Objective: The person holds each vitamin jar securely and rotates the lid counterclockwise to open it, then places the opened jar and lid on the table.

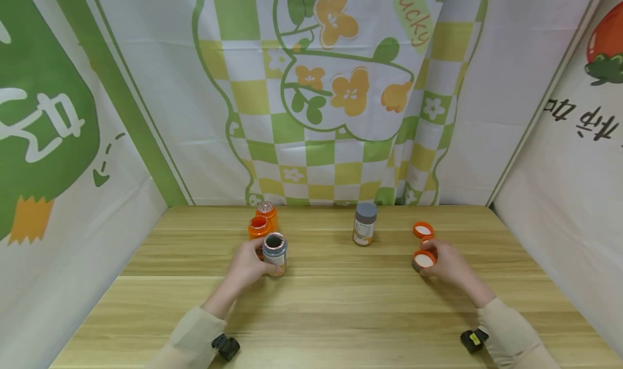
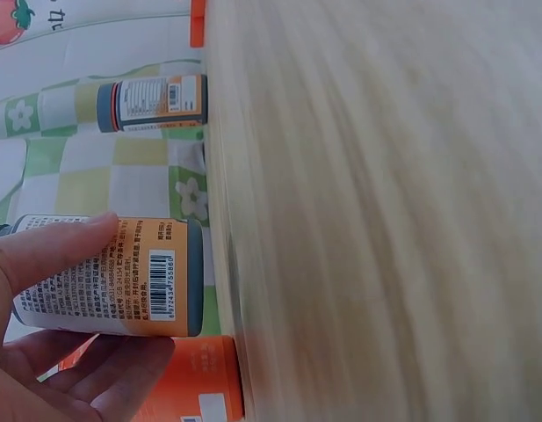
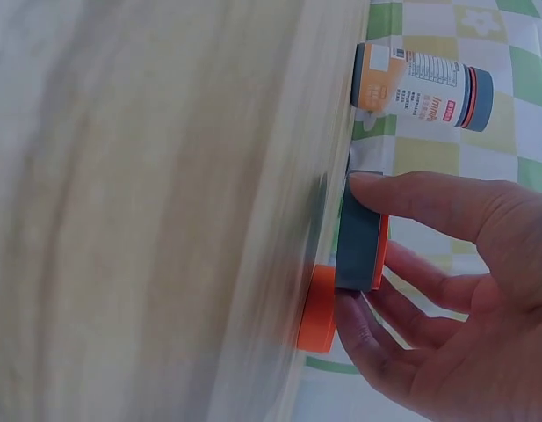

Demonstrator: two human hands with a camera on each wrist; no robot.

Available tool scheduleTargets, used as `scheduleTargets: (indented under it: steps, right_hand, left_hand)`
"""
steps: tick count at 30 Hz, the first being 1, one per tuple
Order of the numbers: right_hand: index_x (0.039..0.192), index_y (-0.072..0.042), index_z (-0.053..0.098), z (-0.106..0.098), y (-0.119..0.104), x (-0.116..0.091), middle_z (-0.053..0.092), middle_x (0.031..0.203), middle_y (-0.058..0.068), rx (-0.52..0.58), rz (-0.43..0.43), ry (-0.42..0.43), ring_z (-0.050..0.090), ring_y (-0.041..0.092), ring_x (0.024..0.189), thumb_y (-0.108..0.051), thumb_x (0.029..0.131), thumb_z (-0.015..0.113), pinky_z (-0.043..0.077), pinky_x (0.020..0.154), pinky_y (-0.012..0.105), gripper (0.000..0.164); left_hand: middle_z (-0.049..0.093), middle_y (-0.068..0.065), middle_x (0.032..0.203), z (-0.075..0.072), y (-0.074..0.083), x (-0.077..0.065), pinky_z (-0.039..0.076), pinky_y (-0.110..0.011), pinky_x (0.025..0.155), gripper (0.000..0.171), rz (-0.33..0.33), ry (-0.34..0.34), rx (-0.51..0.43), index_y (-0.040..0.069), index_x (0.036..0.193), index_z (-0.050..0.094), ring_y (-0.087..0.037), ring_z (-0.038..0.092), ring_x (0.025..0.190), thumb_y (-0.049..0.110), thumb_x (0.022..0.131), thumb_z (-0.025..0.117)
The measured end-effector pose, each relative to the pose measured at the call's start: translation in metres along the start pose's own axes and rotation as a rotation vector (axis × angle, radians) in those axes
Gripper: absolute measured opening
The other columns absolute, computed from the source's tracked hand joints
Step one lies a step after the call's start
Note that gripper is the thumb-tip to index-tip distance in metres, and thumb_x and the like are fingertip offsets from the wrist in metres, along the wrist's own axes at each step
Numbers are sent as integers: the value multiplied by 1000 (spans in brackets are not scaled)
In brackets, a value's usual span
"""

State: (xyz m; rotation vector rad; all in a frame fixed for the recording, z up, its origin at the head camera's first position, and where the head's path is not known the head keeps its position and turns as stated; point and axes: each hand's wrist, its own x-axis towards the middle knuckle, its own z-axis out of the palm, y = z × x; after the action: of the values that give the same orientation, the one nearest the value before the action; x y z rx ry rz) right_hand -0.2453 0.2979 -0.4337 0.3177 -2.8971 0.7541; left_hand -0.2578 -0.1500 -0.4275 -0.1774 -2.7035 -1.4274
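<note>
My left hand [image 1: 245, 264] grips a grey bottle [image 1: 275, 254] with a white and orange label, its uncapped mouth facing up. In the left wrist view the thumb lies along the label of the bottle [image 2: 156, 277], with the fingers behind it. Just beyond it stand two orange bottles without caps, a nearer one [image 1: 259, 227] and a farther one [image 1: 272, 217]. On the right, my right hand [image 1: 452, 263] holds a grey cap [image 3: 359, 237] with an orange inner rim between thumb and fingers, white inside facing up, close over the table.
A capped grey bottle [image 1: 364, 225] stands upright near the table's middle back. Beyond the right hand lie two orange caps, a far one [image 1: 423, 229] and one [image 1: 427, 240] partly covered by the fingers. Patterned curtains [image 1: 321, 158] hang behind the wooden table [image 1: 340, 315].
</note>
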Motion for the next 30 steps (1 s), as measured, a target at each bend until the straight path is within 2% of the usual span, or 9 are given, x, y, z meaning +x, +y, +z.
scheduleTargets:
  steps: [7, 16, 23, 30]
  right_hand:
    - [113, 10, 57, -3, 5, -1, 62, 107, 26, 7, 73, -32, 58, 37, 96, -10, 63, 83, 46, 82, 49, 60]
    - [110, 9, 57, -7, 7, -3, 64, 103, 24, 23, 159, -62, 59, 35, 94, -11, 63, 82, 47, 80, 46, 57]
    - [108, 11, 55, -10, 8, -5, 62, 103, 26, -2, 189, -72, 57, 39, 95, -10, 63, 81, 47, 79, 47, 55]
    - [108, 11, 55, -12, 10, -4, 63, 101, 24, -10, 213, -82, 58, 35, 91, -12, 62, 81, 47, 78, 46, 57]
  left_hand:
    - [71, -11, 97, -6, -3, -2, 51, -38, 79, 60, 9, 2, 29, 2, 109, 67, -21, 66, 86, 5, 53, 88]
    - [71, -12, 96, -11, -7, -3, 51, -37, 77, 57, -4, 6, 41, 2, 106, 68, -23, 67, 87, 5, 52, 87]
    - [70, -15, 101, -15, -9, -4, 52, -41, 81, 59, -18, -12, 53, -1, 109, 66, -28, 66, 92, 5, 54, 87]
    - [70, -15, 100, -20, -12, -4, 51, -41, 80, 59, -20, -16, 83, -2, 108, 65, -28, 66, 92, 7, 53, 87]
